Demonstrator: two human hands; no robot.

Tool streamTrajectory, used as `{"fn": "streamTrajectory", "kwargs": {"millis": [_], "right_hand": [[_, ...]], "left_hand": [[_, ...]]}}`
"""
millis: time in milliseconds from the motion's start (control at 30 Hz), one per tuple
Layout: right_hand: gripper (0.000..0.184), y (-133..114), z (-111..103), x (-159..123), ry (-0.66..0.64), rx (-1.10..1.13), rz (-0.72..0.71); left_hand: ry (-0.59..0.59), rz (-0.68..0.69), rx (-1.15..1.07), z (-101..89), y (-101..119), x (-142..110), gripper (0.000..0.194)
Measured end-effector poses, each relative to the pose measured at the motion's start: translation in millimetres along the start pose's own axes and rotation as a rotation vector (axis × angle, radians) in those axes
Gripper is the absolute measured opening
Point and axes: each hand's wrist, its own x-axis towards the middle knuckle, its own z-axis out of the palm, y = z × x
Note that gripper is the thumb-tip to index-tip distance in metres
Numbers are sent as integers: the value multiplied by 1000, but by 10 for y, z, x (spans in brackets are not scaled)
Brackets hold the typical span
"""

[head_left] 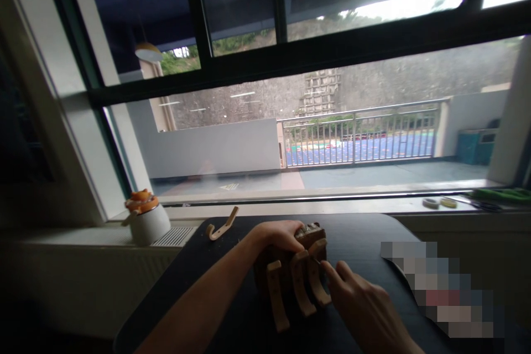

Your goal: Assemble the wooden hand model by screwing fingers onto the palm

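Wooden hooks (301, 285) over a dark tabletop (357, 232), beside a wide window (249, 71).

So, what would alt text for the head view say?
A left hand holds a brown block with three curved wooden hooks while the right hand is at the rightmost, on a dark table by a window. A fourth hook lies apart.

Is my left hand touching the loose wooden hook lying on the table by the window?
Apart. The head view shows bare dark table between your left hand and the loose wooden hook.
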Motion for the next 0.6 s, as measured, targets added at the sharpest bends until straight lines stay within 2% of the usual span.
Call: {"fn": "streamTrajectory", "kwargs": {"millis": [100, 167, 300, 367, 433, 600], "right_hand": [[40, 10, 52, -24, 65, 19, -29], [40, 33, 44, -33, 90, 18, -52], [51, 96, -17, -47, 124, -50, -109], [52, 113, -31, -55, 144, -78, -116], [51, 113, -27, -58, 152, -76, -111], [48, 78, 5, -48, 150, -30, -79]], "left_hand": [[-79, 63, -56, -39, -14, -12, 89], [-95, 85, -64, -72, -19, -4, 95], [-66, 119, -24, -105, 8, 38, 101], [-84, 185, -49, -104, 36, 41, 92], [-91, 252, -94, -104, 71, 16, 74], [-19, 334, -259, -93, 201, -123, 42]]}}
